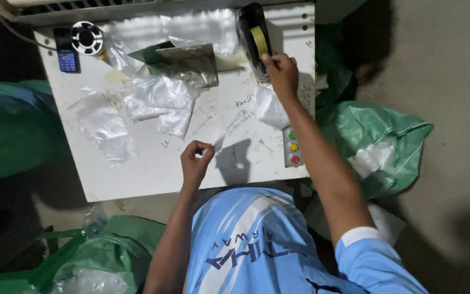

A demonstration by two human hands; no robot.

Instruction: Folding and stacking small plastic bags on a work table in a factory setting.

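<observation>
The white painted work table [153,174] looked like matt metal, its top scuffed and scribbled with pen marks. The clear thin plastic bags [159,98] on it were glossy and crinkled, catching the light. The black tape dispenser [251,32] had a smooth plastic shine, and its yellowish tape roll [259,41] looked slick. The green woven plastic sacks [376,136] beside the table had a dull sheen. The small dark phone [66,51] looked like hard plastic.

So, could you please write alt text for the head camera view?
Seen from above, a person's right hand rests on a black tape dispenser at the far edge of a white table, while the left hand pinches a strip of clear tape. Clear plastic bags lie on the table; green sacks surround it.
</observation>
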